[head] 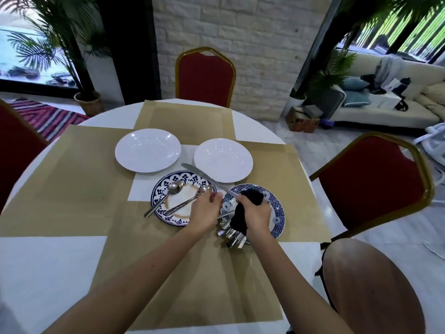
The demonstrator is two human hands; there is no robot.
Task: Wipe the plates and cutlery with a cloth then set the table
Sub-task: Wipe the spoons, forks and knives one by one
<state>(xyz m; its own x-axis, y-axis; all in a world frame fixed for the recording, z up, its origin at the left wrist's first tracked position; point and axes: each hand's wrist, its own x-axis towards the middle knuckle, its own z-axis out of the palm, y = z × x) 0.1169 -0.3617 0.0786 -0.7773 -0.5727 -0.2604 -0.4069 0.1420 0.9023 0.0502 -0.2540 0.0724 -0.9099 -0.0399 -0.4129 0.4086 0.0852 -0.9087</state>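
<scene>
Steel comes first: the long silver table knife (pixel 204 177) is the piece being worked, slanting up and to the left with its tip near the gap between the two plain white round plates (pixel 147 150) (pixel 223 160). Its handle end is buried in the soft black cloth (pixel 242 213), which my right hand (pixel 256 212) grips in a closed fist above the blue geometric-patterned plate (pixel 278 214). My left hand (pixel 204 213) sits just beside it with bent fingers, and I cannot tell whether it pinches anything.

I judge the knife to be stiff, thin and slick, so it could twist in the cloth. I would hold it firmly at the handle and draw the cloth along the flat, away from the cutting edge. The cloth is limp and will fold around whatever it meets.

Two silver spoons (pixel 175 187) (pixel 205 189) lie across the blue floral-rimmed plate with a brown stain ring (pixel 166 208). They would have to come off before that plate is lifted. It looks glazed, so I expect it to be heavy for its size, slippery and easy to chip. I would take it at the rim, with the thumb on top.

A loose bundle of silver cutlery (pixel 232 235) juts over the near edge of the geometric plate. It is likely to slide and scatter, so I would pick pieces out singly, by the handle.

All of this rests on tan placemats (pixel 72 179) laid over the white round surface (pixel 43 266)
</scene>
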